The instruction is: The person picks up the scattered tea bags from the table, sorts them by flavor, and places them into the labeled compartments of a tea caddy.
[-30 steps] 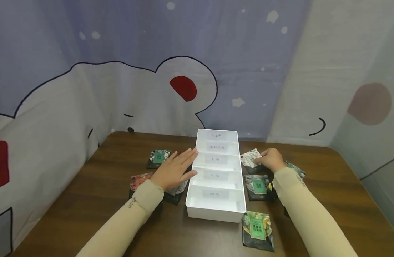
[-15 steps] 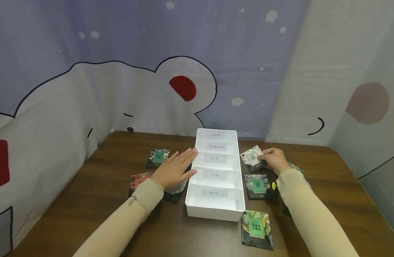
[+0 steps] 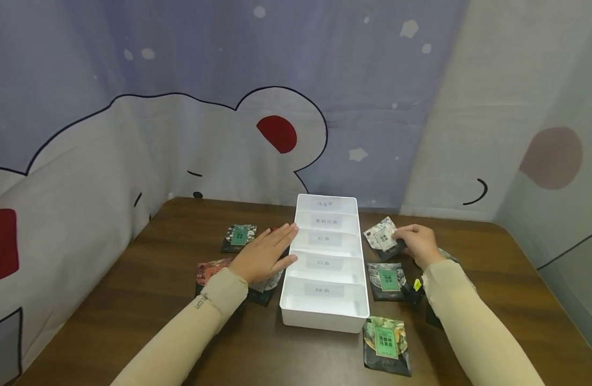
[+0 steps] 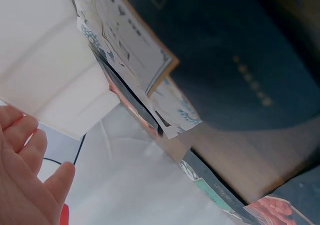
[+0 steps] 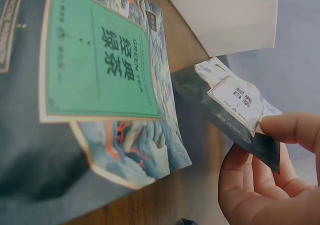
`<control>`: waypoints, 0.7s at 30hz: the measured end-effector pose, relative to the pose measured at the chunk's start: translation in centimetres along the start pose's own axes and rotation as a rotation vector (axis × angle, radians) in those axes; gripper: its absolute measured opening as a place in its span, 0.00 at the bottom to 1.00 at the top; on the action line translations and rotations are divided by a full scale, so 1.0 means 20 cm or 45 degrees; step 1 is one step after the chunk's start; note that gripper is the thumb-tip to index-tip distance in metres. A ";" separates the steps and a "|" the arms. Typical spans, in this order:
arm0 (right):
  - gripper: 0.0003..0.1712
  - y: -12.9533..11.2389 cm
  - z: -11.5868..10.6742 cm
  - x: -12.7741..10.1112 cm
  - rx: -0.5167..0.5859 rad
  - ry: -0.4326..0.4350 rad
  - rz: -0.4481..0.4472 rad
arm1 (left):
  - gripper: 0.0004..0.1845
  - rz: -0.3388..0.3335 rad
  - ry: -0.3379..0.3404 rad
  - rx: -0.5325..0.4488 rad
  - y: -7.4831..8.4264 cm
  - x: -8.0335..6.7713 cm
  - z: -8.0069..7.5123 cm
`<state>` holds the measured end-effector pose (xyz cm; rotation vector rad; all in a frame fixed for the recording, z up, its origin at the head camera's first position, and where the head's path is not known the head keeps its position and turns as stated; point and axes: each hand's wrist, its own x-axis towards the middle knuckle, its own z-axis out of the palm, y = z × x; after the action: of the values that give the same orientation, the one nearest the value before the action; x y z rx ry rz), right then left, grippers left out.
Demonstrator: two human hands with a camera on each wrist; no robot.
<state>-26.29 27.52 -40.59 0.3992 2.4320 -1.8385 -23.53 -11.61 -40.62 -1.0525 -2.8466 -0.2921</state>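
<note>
A printed curtain (image 3: pixel 204 48) is hanging behind the surface (image 3: pixel 281 362), and a white box (image 3: pixel 325 320) with five labelled compartments is standing in the middle. On its left side, a black-and-green packet (image 3: pixel 239 236), a red packet (image 3: pixel 211 269) and a grey packet (image 3: pixel 263 295) are lying, the left hand (image 3: pixel 263 256) partly covering the grey one. On its right side, a yellow-green packet (image 3: pixel 386 346) is lying by the near corner and a green tea packet (image 3: pixel 387 280) farther along, while the right forearm (image 3: pixel 474 316) is partly hiding others. The left hand's fingers are stretching out straight against the box's left edge, the thumb spreading apart. The right hand (image 3: pixel 418 242) is pinching a white packet (image 3: pixel 384 236) by its lower corner, thumb on the printed face and fingers underneath. This packet is tilting just beyond the green tea packet, outside the box, whose right wall is standing between it and the compartments.
</note>
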 end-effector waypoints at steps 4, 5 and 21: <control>0.22 0.01 -0.02 -0.01 -0.027 -0.015 -0.011 | 0.39 0.000 0.005 0.008 0.00 0.00 0.00; 0.24 0.01 -0.02 -0.02 -0.042 -0.020 -0.010 | 0.39 0.000 0.005 0.007 0.00 0.00 0.01; 0.32 -0.01 -0.04 -0.08 0.103 0.010 -0.004 | 0.39 0.002 0.007 0.022 -0.01 0.00 0.02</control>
<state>-24.67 27.88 -39.91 0.4088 2.3705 -1.9453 -23.76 -11.68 -40.94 -1.0486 -2.8379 -0.2689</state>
